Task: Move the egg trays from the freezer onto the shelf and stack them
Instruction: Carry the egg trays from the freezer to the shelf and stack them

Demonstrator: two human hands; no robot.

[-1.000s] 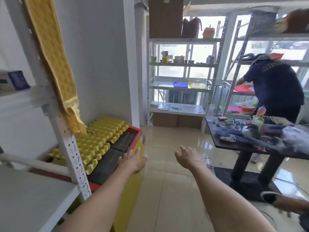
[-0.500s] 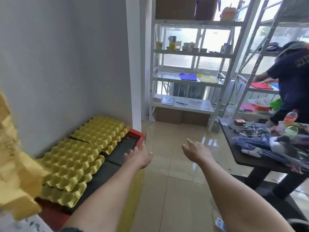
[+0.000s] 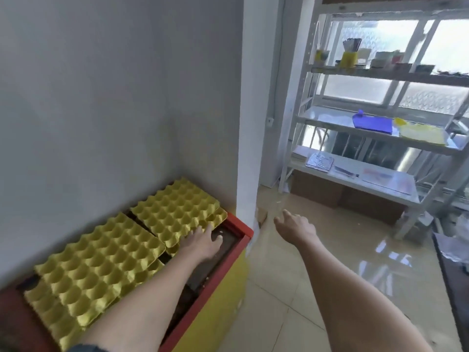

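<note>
Head camera: a person reaches for the far stack of yellow moulded-pulp egg trays (image 3: 175,214) lying on top of a chest freezer with a red rim and yellow front (image 3: 238,231), which stands against a grey wall. The left hand (image 3: 203,241) lies at the near right corner of that stack, fingers spread and only lightly bent, its tips at the tray's edge; whether they have yet hooked under the tray cannot be told, and nothing is lifted. The right hand (image 3: 295,226) hangs in the air above the tiled floor, just right of the freezer's corner, fingers loose and apart, holding nothing. A second, nearer stack of yellow egg trays (image 3: 101,270) lies beside the first on the dark freezer lid, its lower layers fanned out crookedly toward the left edge.

The step in hand appears to be the pick-up: both stacks are on the freezer and none is in a grip. The next move likely calls for the right hand to come in to the far stack's right edge while the left slides under the near edge, so that the light, flexible tray is borne from two sides and does not sag or drag the one beneath it. A white metal shelving rack (image 3: 355,171) by the window holds papers, a blue folder and cups; whether it is the shelf meant for stacking cannot be told.
</note>
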